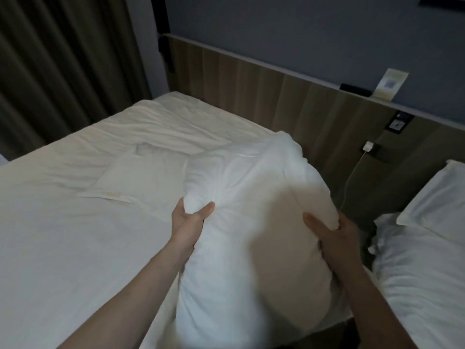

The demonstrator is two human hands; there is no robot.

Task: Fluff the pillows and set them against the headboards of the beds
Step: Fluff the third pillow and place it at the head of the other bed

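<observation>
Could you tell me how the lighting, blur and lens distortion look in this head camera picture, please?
Head view: dim, even room light; the big white pillow held by the left hand and right hand is motion-blurred, with a soft shadow on its right side; the long wooden headboard bows from wide-angle distortion; the small paper card on the grey wall is too blurred to read.
</observation>
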